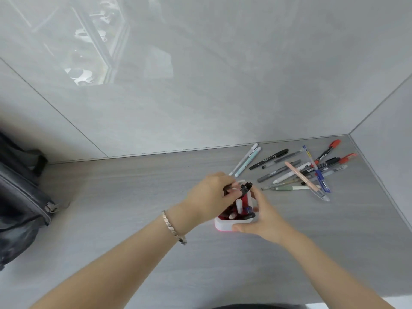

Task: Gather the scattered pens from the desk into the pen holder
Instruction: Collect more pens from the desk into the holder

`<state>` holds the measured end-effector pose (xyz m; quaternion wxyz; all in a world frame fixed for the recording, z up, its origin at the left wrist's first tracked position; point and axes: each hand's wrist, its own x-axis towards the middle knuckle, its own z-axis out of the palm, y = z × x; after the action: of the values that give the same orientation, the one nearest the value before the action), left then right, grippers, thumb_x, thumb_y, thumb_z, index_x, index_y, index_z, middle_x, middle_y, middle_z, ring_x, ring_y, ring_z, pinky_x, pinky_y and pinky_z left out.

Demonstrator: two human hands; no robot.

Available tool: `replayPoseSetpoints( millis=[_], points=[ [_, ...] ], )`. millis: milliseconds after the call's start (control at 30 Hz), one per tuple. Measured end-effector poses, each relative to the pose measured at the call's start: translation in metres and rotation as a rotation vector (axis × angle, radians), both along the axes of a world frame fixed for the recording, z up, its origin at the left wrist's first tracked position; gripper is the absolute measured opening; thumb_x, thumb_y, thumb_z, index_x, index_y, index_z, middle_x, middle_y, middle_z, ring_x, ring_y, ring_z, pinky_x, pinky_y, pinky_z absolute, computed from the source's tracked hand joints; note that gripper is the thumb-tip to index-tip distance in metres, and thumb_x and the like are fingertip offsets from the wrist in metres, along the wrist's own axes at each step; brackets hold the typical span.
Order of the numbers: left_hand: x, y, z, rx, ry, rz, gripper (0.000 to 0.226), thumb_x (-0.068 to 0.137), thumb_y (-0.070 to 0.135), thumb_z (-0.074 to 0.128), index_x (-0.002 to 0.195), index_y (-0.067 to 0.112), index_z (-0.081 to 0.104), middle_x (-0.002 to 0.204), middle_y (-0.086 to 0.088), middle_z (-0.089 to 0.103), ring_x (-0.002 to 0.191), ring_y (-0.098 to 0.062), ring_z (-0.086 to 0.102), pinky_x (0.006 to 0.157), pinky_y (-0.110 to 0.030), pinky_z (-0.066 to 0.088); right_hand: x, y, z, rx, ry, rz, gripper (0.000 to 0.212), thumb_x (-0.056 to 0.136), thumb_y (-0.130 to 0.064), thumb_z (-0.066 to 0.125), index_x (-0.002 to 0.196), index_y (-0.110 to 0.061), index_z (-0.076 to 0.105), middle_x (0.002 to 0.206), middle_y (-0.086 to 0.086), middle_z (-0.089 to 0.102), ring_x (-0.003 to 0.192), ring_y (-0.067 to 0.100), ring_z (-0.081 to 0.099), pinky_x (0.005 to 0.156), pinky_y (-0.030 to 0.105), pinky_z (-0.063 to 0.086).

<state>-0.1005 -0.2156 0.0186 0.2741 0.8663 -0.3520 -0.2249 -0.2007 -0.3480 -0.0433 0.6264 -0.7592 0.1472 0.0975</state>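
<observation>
A small white plastic pen holder with a red inside and a pink base (225,226) stands near the middle of the pale grey wood-grain desk (133,197), already crowded with upright pens whose caps and ends stick out of its mouth. Your right hand (265,219) wraps the holder's right side, fingers curled against its wall and thumb at its front lower corner, steadying it. Your left hand (211,195), a silver link bracelet (174,228) on its wrist, is closed around a black pen with a clip (245,189), pinching it at the top and pointing it down into the holder; whether it grips more than one pen cannot be told. Toward the desk's back right corner, near where the grey walls meet, lies the loose pile of scattered pens (298,172): black markers, red-capped markers, a blue-grip pen, a peach one, grey and white ones, crossing each other, with two pale pens (245,160) lying side by side just left of the pile. These are probably light, stiff and smooth, apt to roll; take each by the middle of its barrel. The holder likely tips easily, so keep it braced. A dark leather bag (20,197) sits at the desk's left edge.
</observation>
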Motion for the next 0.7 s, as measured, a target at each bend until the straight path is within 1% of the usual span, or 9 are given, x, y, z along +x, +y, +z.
replayPoseSetpoints(
  millis=[67,167,267,333,433,533,600,667,700],
  points=[
    [-0.008,0.001,-0.001,-0.205,0.077,0.118,0.011,0.089,0.025,0.054,0.092,0.017,0.062,0.084,-0.001,0.058,0.074,-0.011,0.05,0.068,-0.02,0.041,0.0,0.001,-0.001,-0.01,-0.01,-0.001,0.085,0.056,-0.016,0.085,0.11,-0.054,0.031,0.121,-0.018,0.047,0.107,-0.009,0.052,0.085,0.01,0.046],
    [-0.017,0.007,0.015,-0.557,0.183,0.299,0.016,0.094,0.023,0.044,0.089,0.035,0.054,0.077,0.008,0.057,0.067,0.004,0.049,0.065,-0.005,0.039,0.0,0.001,-0.001,-0.007,-0.042,0.011,0.079,0.061,-0.003,0.081,0.106,-0.046,0.033,0.116,-0.022,0.044,0.099,-0.03,0.042,0.075,-0.003,0.04],
    [-0.021,0.011,0.022,-0.874,0.172,0.316,0.027,0.092,0.016,0.033,0.106,0.035,0.044,0.082,0.004,0.059,0.071,0.001,0.053,0.069,-0.01,0.043,-0.001,0.0,-0.002,-0.005,-0.059,0.007,0.076,0.062,0.001,0.079,0.102,-0.045,0.033,0.112,-0.027,0.041,0.092,-0.037,0.038,0.071,-0.008,0.037],
    [-0.023,0.01,0.012,-0.941,0.166,0.297,0.033,0.093,0.011,0.031,0.115,0.035,0.037,0.092,-0.001,0.06,0.079,-0.004,0.06,0.078,-0.015,0.048,-0.001,0.001,-0.003,-0.005,-0.067,0.007,0.076,0.062,0.0,0.079,0.102,-0.045,0.032,0.112,-0.028,0.038,0.09,-0.039,0.035,0.07,-0.009,0.035],
    [-0.031,0.006,-0.006,-0.918,0.248,0.314,0.043,0.092,0.01,0.034,0.114,0.047,0.038,0.103,0.009,0.062,0.096,-0.012,0.064,0.089,-0.025,0.049,-0.001,0.001,-0.004,-0.022,-0.071,0.003,0.081,0.06,-0.003,0.082,0.107,-0.044,0.03,0.114,-0.028,0.036,0.091,-0.038,0.036,0.071,-0.008,0.036],
    [-0.039,0.006,-0.017,-0.732,0.159,0.187,0.06,0.091,0.004,0.032,0.115,0.059,0.036,0.11,0.03,0.057,0.109,-0.004,0.058,0.091,-0.018,0.047,-0.001,0.001,-0.006,-0.04,-0.063,-0.005,0.085,0.053,-0.016,0.084,0.109,-0.051,0.03,0.12,-0.024,0.039,0.1,-0.031,0.039,0.077,-0.003,0.04],
    [-0.039,0.006,-0.02,-0.545,-0.04,0.077,0.053,0.091,0.007,0.038,0.123,0.049,0.035,0.114,0.024,0.056,0.108,-0.002,0.053,0.093,-0.021,0.047,-0.001,0.001,-0.007,-0.03,-0.053,0.004,0.088,0.056,-0.012,0.085,0.111,-0.049,0.028,0.12,-0.024,0.039,0.1,-0.033,0.037,0.077,-0.004,0.04],
    [-0.032,0.009,-0.027,-0.335,-0.392,0.035,0.04,0.089,0.014,0.043,0.126,0.028,0.039,0.113,0.007,0.063,0.104,-0.01,0.054,0.094,-0.035,0.05,-0.001,0.0,-0.008,-0.031,-0.046,0.012,0.089,0.057,-0.01,0.084,0.113,-0.047,0.026,0.119,-0.025,0.039,0.099,-0.033,0.038,0.077,-0.002,0.041],
    [-0.028,0.012,-0.031,-0.252,-0.481,0.05,0.04,0.087,0.018,0.043,0.127,0.021,0.04,0.113,-0.001,0.066,0.105,-0.014,0.056,0.096,-0.039,0.049,0.0,0.0,-0.009,-0.041,-0.033,0.009,0.089,0.056,-0.012,0.085,0.114,-0.048,0.026,0.12,-0.024,0.04,0.1,-0.031,0.04,0.079,0.0,0.042]
  ],
)
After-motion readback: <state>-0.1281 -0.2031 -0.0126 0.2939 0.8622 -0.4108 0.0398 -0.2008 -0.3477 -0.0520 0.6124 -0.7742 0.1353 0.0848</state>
